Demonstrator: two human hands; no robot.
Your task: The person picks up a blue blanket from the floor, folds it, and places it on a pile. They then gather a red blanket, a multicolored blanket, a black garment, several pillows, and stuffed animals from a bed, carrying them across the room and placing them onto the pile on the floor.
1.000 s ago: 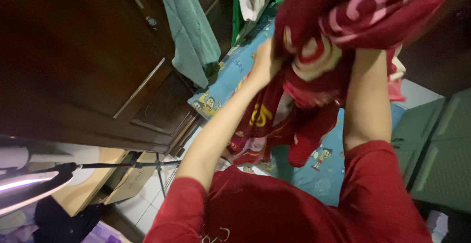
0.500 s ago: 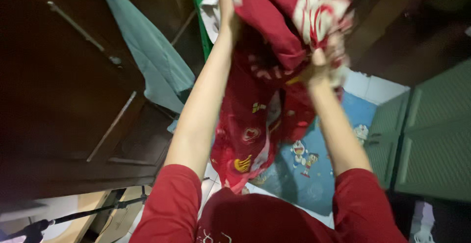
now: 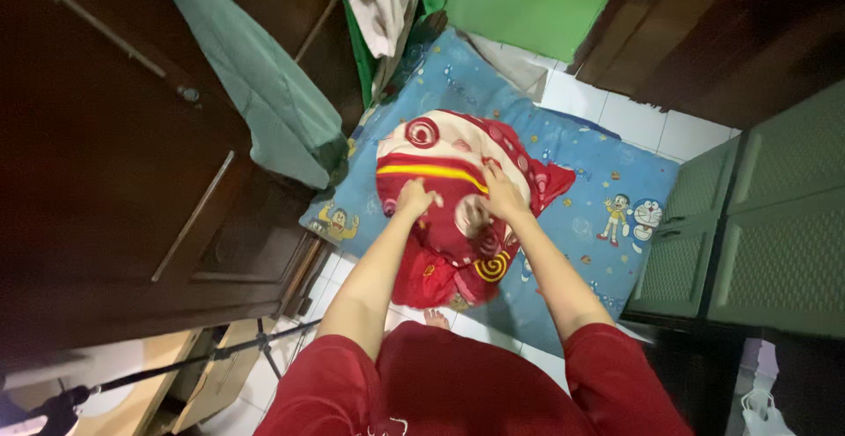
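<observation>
Red patterned blanket point(image 3: 453, 185) mid-frame on blue cartoon mat point(image 3: 607, 172); left hand point(image 3: 414, 197) and right hand point(image 3: 502, 194) gripping its folds.

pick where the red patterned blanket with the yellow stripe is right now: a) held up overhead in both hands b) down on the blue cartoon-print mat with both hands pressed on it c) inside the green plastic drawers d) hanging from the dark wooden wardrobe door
b: the red patterned blanket lies bunched on the blue cartoon-print mat, with the left hand and right hand both resting on top of it.
</observation>
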